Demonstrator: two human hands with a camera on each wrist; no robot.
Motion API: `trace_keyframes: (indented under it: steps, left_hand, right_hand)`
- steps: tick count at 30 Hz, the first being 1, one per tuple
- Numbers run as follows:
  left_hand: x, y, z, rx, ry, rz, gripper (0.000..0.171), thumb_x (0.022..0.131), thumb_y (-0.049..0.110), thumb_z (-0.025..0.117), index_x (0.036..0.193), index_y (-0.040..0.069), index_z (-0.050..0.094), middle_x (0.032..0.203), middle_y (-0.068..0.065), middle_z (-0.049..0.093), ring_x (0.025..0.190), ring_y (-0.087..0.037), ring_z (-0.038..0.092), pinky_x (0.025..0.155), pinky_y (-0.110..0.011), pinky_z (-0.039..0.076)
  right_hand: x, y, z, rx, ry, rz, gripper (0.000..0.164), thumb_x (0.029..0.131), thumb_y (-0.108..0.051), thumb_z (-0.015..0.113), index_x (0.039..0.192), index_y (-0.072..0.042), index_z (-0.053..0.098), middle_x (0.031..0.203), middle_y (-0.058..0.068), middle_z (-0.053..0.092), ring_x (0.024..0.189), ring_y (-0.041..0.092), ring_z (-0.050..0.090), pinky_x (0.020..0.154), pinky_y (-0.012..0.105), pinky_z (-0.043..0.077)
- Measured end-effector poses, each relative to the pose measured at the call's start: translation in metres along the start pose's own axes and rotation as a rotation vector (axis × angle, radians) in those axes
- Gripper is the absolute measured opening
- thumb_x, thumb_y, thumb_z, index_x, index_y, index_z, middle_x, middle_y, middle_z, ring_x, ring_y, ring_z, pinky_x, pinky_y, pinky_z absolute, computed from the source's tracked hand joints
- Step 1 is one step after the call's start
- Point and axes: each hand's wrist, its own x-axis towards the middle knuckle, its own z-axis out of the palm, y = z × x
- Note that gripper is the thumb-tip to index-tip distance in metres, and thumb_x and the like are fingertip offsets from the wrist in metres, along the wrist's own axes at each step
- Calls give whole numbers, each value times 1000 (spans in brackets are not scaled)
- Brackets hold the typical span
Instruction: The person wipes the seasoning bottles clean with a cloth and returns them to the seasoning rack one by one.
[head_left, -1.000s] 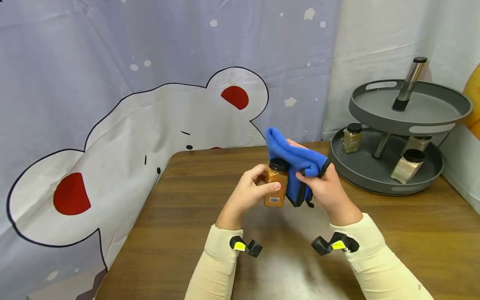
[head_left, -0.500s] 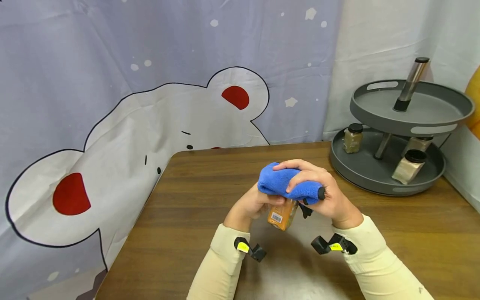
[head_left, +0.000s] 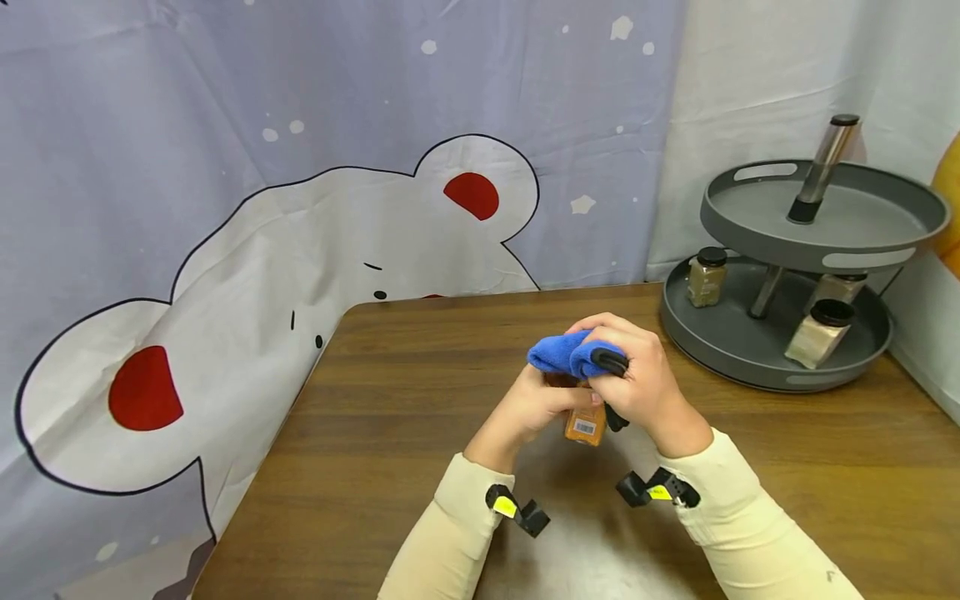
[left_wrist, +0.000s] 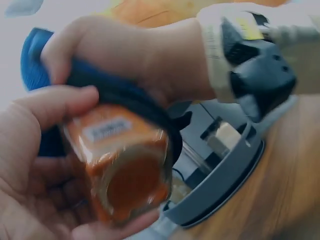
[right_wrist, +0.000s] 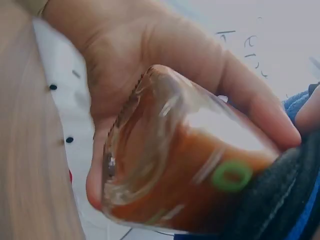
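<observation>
A clear spice jar [head_left: 585, 427] of orange powder is gripped by my left hand [head_left: 525, 408], thumb along its labelled side. In the left wrist view the jar [left_wrist: 130, 170] shows its barcode label and round base, tilted toward the camera. My right hand [head_left: 633, 371] holds a folded blue cloth [head_left: 562, 354] with black edging, wrapped over the jar's top end. The cap is hidden under the cloth. In the right wrist view the jar [right_wrist: 190, 150] lies in the left hand's fingers, and the cloth's dark edge [right_wrist: 270, 200] crosses it.
A grey two-tier round tray [head_left: 825, 242] stands at the right rear of the wooden table [head_left: 390, 417]. Its lower tier bears a jar [head_left: 707, 277] at the left, a tilted pale jar [head_left: 820, 333] and another behind. A printed curtain [head_left: 300, 208] hangs at the back.
The cloth has come from beside the jar to over its top, with my right hand closing around it. The jar has tilted and shifted lower and to the right with my left hand.
</observation>
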Motion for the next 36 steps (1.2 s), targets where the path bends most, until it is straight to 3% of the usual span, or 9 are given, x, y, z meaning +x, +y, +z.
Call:
trace_keyframes:
  steps: [2,6,11,14,17,21,26,32,36]
  left_hand:
    - [-2,4,5,163,70,41,41,80,6,78,118,1,63,94,2,66,80,-9,62,71,-25,54]
    - [-8,13,17,622,231,98,34,79,20,84,108,11,70,89,3,66,77,-8,58,68,-22,50]
    - [-12,17,27,1156,364,163,39,74,32,86,105,13,73,99,1,68,86,-13,60,68,-28,54]
    - [-12,16,30,1331,406,233,44,72,37,88,107,14,72,103,1,66,88,-15,61,62,-33,56]
    - [-11,14,28,1426,428,321,42,73,40,87,104,16,72,97,3,61,84,-16,58,56,-33,55]
    - [-10,13,21,1454,412,384,45,74,40,88,110,17,73,94,3,56,82,-15,55,54,-30,53]
    - [-9,13,6,1300,407,321,49,75,42,87,116,20,73,92,5,55,83,-12,54,55,-25,50]
    - [-4,6,-18,849,437,188,45,76,33,89,113,13,74,91,3,56,81,-11,58,68,-22,51]
    - [-4,2,-32,631,473,136,43,77,27,89,114,9,75,91,0,59,82,-12,60,70,-25,53]
  right_hand:
    - [-1,1,0,-70,19,25,23,70,6,59,76,-14,69,99,6,72,88,20,66,78,23,46]
    - [-1,2,1,-193,54,66,17,72,2,59,76,-12,69,97,4,73,85,22,68,75,23,47]
    - [-1,1,3,-303,107,226,15,75,-4,62,85,-6,73,95,4,72,87,23,69,75,33,50]
    - [-1,-1,2,-300,153,340,19,78,-6,62,92,-4,74,96,7,73,89,25,68,76,37,49]
    - [1,-1,-1,-264,180,428,21,78,-5,61,94,-2,74,95,9,72,87,24,65,76,33,48]
    - [4,2,-10,-90,228,551,20,77,-1,59,93,3,72,85,3,70,77,19,61,71,25,47]
    - [10,12,-31,117,227,740,28,86,-3,56,110,8,65,97,2,69,90,20,62,82,30,48]
    - [10,31,-59,-119,-143,891,46,97,-18,53,137,3,52,133,29,58,117,44,57,98,54,43]
    - [5,47,-68,-216,-255,899,46,98,-19,52,138,3,51,132,32,59,116,46,58,94,56,45]
